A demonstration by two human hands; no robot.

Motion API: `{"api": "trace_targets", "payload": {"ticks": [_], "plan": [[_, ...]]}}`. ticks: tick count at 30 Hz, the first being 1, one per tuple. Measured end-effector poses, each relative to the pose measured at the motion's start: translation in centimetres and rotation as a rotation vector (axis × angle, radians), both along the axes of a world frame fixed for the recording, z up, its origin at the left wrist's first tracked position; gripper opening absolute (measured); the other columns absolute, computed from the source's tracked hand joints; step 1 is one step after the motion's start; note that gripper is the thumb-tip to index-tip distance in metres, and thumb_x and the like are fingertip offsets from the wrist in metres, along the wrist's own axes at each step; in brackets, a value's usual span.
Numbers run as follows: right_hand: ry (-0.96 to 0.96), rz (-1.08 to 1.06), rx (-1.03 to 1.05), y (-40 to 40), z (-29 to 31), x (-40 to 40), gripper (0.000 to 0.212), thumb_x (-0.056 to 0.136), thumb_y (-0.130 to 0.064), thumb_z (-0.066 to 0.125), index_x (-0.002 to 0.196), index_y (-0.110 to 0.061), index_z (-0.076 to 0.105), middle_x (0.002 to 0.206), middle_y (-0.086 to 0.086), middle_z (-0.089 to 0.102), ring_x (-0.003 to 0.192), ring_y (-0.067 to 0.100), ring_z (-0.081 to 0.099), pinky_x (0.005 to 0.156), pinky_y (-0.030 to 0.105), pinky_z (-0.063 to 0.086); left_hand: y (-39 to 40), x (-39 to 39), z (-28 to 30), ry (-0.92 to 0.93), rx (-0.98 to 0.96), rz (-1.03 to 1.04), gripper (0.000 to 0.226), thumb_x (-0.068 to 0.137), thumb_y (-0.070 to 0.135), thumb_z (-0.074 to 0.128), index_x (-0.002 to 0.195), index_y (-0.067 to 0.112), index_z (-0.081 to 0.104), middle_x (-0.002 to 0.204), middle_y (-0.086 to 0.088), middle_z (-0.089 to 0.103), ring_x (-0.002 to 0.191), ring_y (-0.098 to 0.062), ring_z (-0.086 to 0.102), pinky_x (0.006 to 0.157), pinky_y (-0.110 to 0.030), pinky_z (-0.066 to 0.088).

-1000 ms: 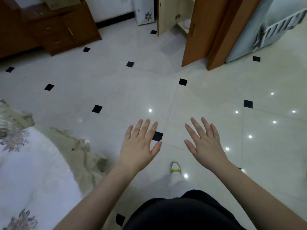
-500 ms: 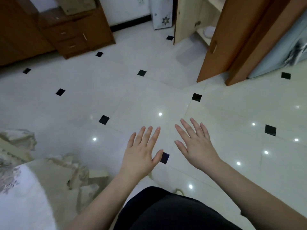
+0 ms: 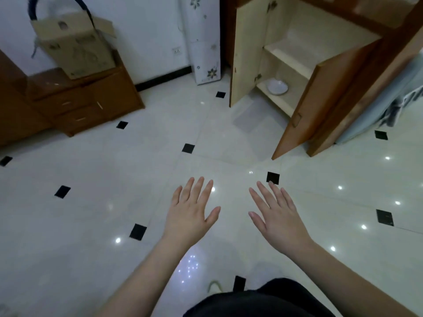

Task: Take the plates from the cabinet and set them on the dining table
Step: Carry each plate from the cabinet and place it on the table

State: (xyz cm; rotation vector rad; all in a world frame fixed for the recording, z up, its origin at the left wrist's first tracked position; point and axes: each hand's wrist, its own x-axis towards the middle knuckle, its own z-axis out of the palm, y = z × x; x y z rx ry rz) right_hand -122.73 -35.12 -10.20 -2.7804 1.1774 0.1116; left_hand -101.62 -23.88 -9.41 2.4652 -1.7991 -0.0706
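On the far cabinet's (image 3: 306,65) bottom shelf a white plate (image 3: 277,86) waits; left hand (image 3: 191,211) and right hand (image 3: 278,217) hover empty, fingers spread wide; reaching low, the open door (image 3: 325,106) may catch an arm

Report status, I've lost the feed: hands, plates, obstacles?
Left hand and right hand open, empty. White dish on open cabinet's bottom shelf. Floor path clear.

Glossy pale tiled floor (image 3: 96,179) mirroring ceiling lights; wooden cabinet (image 3: 338,92) with smooth brown doors and matt cream shelves; glossy white plate (image 3: 277,86); polished wooden dresser (image 3: 75,104); creased cardboard box (image 3: 75,45).
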Motion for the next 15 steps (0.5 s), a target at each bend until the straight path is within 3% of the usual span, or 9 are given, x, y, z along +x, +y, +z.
{"api": "trace_targets", "payload": {"ticks": [6,11,15], "plan": [[0.002,-0.098,-0.004,-9.4,-0.1,3.9,0.063,0.096,-0.056,0.016,0.148,-0.025,0.032,0.155,0.002,0.032,0.144,0.027,0.026,0.116,0.04,0.008,-11.6,4.4,1.2,0.01,0.015,-0.07,0.072,0.09,0.062,0.029,0.145,0.017,0.042,0.147,-0.005,0.047,0.137,-0.028,0.042,0.109,-0.049,0.036],[0.0,-0.089,0.002,-19.3,-1.6,7.4,0.064,0.096,-0.056,0.015,0.148,-0.025,0.033,0.156,0.001,0.03,0.145,0.027,0.022,0.118,0.039,0.007,-21.3,7.6,0.1,-0.029,0.058,-0.069,0.072,0.092,0.062,0.028,0.148,0.017,0.035,0.149,-0.004,0.044,0.139,-0.026,0.039,0.111,-0.047,0.031],[0.007,-0.101,0.028,-27.1,-1.1,9.8,0.063,0.097,-0.056,0.015,0.147,-0.024,0.036,0.155,0.001,0.033,0.144,0.027,0.025,0.118,0.042,0.016,-28.6,9.7,1.0,-0.042,0.064,-0.076,0.072,0.093,0.062,0.024,0.151,0.019,0.03,0.153,-0.003,0.038,0.143,-0.025,0.032,0.114,-0.046,0.026]]}}
